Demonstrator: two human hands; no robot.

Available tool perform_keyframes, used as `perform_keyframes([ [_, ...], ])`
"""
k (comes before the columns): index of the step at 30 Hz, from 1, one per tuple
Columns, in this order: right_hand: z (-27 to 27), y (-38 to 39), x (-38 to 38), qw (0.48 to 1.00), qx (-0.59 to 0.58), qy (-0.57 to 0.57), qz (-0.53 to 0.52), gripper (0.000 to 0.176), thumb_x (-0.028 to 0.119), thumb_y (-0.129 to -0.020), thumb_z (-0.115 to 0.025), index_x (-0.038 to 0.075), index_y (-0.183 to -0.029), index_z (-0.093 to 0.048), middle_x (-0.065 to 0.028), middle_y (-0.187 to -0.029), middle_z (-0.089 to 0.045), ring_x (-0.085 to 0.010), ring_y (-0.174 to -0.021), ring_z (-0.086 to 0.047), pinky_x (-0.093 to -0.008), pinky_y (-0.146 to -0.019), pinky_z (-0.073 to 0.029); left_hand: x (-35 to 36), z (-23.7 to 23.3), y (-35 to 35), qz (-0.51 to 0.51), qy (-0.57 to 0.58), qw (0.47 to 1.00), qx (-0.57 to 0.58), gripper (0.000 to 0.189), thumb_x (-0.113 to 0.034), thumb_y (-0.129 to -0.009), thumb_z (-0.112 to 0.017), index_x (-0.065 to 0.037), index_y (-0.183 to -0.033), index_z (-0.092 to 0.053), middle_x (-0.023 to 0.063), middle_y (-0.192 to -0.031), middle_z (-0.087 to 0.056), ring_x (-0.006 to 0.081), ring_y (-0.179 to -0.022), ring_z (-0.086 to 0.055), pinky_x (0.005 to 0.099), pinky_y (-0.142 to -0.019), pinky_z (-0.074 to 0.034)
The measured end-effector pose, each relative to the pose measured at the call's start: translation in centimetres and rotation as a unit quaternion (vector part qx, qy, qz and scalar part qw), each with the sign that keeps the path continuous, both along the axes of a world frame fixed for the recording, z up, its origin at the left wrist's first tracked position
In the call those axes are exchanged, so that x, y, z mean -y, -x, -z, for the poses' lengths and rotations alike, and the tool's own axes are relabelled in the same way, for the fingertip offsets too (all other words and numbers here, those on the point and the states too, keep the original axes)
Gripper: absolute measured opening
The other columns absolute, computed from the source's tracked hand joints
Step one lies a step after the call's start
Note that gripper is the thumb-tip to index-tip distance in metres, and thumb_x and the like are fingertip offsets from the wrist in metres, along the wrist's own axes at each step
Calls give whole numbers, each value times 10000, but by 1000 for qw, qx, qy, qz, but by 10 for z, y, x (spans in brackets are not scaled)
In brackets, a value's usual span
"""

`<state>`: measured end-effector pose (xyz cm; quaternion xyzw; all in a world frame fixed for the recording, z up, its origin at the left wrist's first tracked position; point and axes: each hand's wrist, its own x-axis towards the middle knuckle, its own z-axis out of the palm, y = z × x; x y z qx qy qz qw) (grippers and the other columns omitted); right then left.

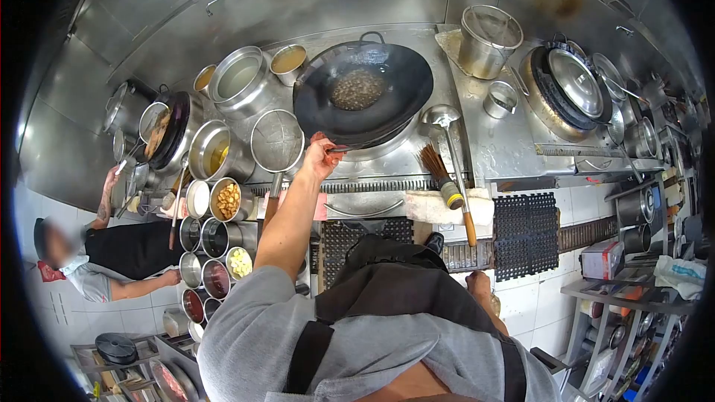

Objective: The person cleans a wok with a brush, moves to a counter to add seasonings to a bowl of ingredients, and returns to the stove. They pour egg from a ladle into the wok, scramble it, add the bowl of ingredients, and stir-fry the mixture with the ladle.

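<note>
A large black wok [402,78] sits tilted over the burner, with bubbling brownish liquid [357,90] pooled in it. My left hand [320,158] is closed around the near handle of the wok, with something red, perhaps a cloth, at the grip. Low by my right side hangs my right hand [479,281], small in view; its fingers are too unclear to read. Between that hand and the wok, a steel ladle [445,120] with a wooden handle leans over the stove's front edge, beside a bristle brush [441,171]. Left of the wok rests a wire strainer [277,140].
Steel pots [240,80] and several ingredient containers [226,199] crowd the left side. A folded towel [424,208] lies on the front edge. A second covered wok [577,82] stands at right. Another person [134,249] stands at far left. Shelving [622,294] stands at right.
</note>
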<state>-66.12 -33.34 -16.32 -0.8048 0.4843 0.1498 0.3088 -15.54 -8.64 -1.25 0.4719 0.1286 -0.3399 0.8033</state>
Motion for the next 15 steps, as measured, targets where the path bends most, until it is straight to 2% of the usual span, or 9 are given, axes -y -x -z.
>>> perform_keyframes([
  [2, -10, -1, -2, 1000, 2, 10, 7, 217, 163, -740, -577, 28, -874, -682, -214, -899, -663, -369, -894, -634, -428, -824, -497, -1, 14, -7, 1, -11, 1000, 14, 39, -59, -774, -482, -90, -753, -471, 184, -806, -638, 242, -502, -561, 263, -380, -368],
  [5, -11, -1, -1, 999, 14, 30, 2, 215, 162, -734, -572, 19, -855, -677, -210, -863, -664, -369, -862, -638, -430, -811, -502, 0, 34, -23, 19, -3, 998, 53, 50, -77, -770, -493, -84, -721, -486, 201, -797, -646, 255, -520, -586, 277, -396, -373],
  [6, -8, 2, 0, 999, 17, 35, -7, 210, 163, -733, -572, 19, -844, -677, -208, -856, -665, -368, -853, -641, -429, -806, -504, 6, 43, -26, -30, -39, 997, 51, 46, -77, -766, -493, -69, -722, -502, 220, -813, -657, 271, -544, -613, 279, -390, -366],
  [10, -6, 10, -1, 999, 22, 47, -13, 212, 170, -732, -564, 21, -833, -675, -199, -844, -669, -363, -833, -647, -422, -795, -510, 17, 46, -30, -23, -48, 998, 32, 75, -78, -765, -492, -51, -697, -509, 232, -822, -659, 289, -528, -612, 281, -386, -364],
  [12, -3, 14, -2, 999, 12, 44, -4, 221, 174, -736, -566, 22, -853, -677, -199, -855, -670, -360, -846, -648, -421, -801, -510, 22, 44, -30, -36, -64, 997, 16, 79, -41, -748, -492, -44, -678, -455, 221, -839, -629, 258, -481, -536, 280, -367, -347],
  [15, -10, 15, -6, 999, -5, 33, 16, 220, 179, -744, -571, 25, -859, -679, -205, -872, -668, -361, -866, -645, -425, -807, -508, 27, 49, -28, -46, -57, 997, 21, 72, -39, -744, -493, -38, -683, -456, 230, -846, -625, 273, -487, -550, 279, -373, -351],
])
